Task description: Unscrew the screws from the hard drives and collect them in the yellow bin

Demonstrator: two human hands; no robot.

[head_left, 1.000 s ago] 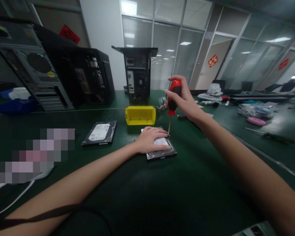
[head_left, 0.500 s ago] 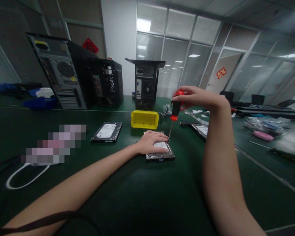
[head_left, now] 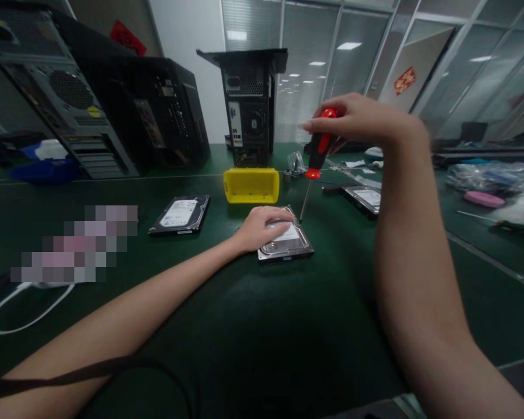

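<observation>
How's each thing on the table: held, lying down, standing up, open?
Left hand: open, resting on the middle hard drive
Right hand: closed around the red-and-black screwdriver
Red-and-black screwdriver: held, tilted, tip down
Middle hard drive: lying flat, label up
Left hard drive: lying flat, label up
Yellow bin: open
Middle computer tower: standing upright
</observation>
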